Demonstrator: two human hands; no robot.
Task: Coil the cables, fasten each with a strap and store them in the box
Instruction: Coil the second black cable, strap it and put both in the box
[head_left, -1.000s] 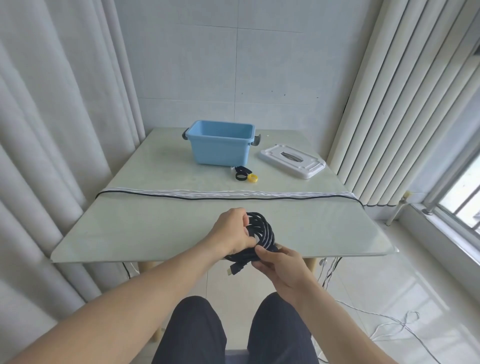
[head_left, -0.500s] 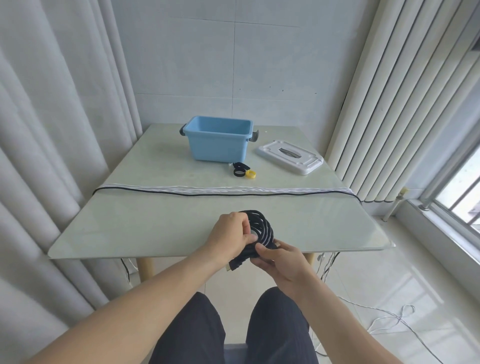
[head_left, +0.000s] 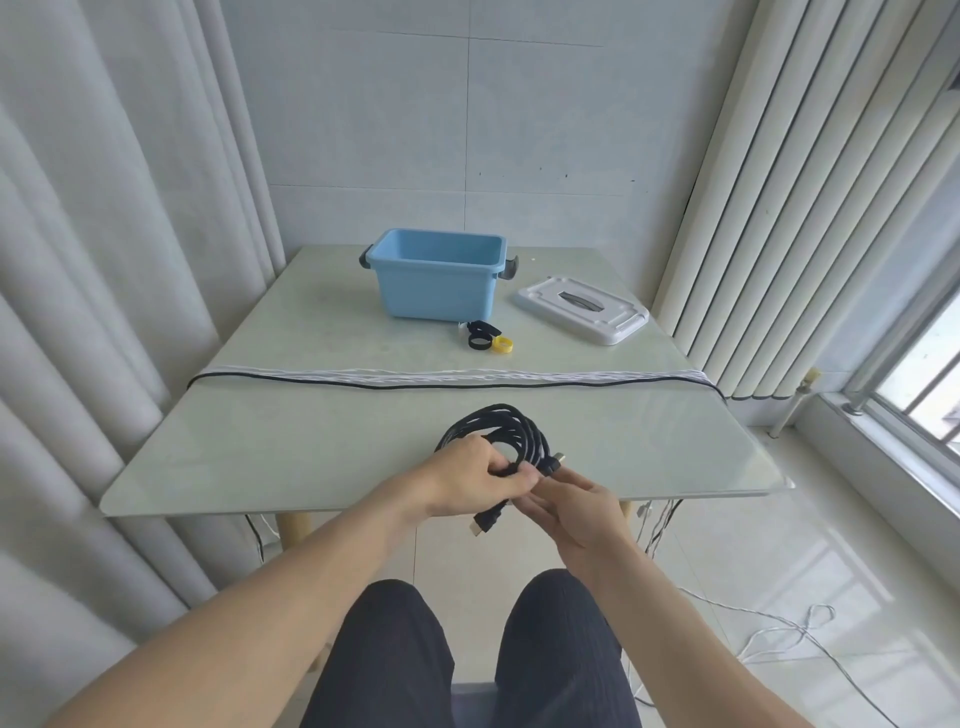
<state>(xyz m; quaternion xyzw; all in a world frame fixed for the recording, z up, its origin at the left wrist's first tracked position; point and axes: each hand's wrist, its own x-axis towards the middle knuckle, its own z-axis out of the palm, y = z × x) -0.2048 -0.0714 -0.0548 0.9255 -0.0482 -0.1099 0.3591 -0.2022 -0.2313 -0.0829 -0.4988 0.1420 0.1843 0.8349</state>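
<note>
A black coiled cable hangs over the table's near edge. My left hand grips the coil's near side, and one plug dangles below it. My right hand pinches the cable close to the other plug, just right of the coil. Further back, several white cables and one black cable lie stretched straight across the table. A black strap and a yellow strap lie in front of the open blue box at the back.
The box's white lid lies to the right of the box. Curtains hang on the left, vertical blinds on the right. Loose white cable trails on the floor at the right. My knees are under the table edge.
The coil has turned flatter and wider toward the table. My right hand has shifted to the plug end beside the coil. The left hand keeps its hold.
</note>
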